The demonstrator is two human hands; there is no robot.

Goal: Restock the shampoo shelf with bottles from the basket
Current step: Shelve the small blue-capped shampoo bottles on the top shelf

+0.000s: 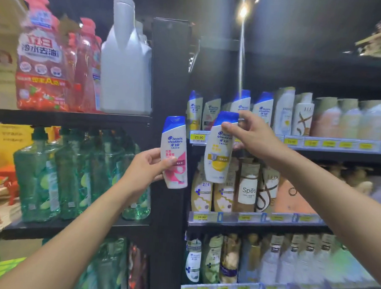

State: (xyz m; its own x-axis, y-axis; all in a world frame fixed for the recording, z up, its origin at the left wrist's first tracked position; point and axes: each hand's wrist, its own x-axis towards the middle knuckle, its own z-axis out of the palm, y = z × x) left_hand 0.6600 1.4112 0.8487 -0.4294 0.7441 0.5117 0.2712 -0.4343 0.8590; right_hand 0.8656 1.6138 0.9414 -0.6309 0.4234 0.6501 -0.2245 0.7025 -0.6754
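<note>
While our right hand (251, 134) pinched the yellow bottle (218, 158) before the shampoo shelf (329, 144), our left hand (148, 167) gripping the pink bottle (175, 161) beside it, the fit, blurred, seemingly demanded upright entry.

Shelf (337, 150) lined with shampoo bottles (262, 110)

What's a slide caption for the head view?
Left hand holds pink-label bottle, right hand holds yellow-label bottle before shampoo shelf.
</note>
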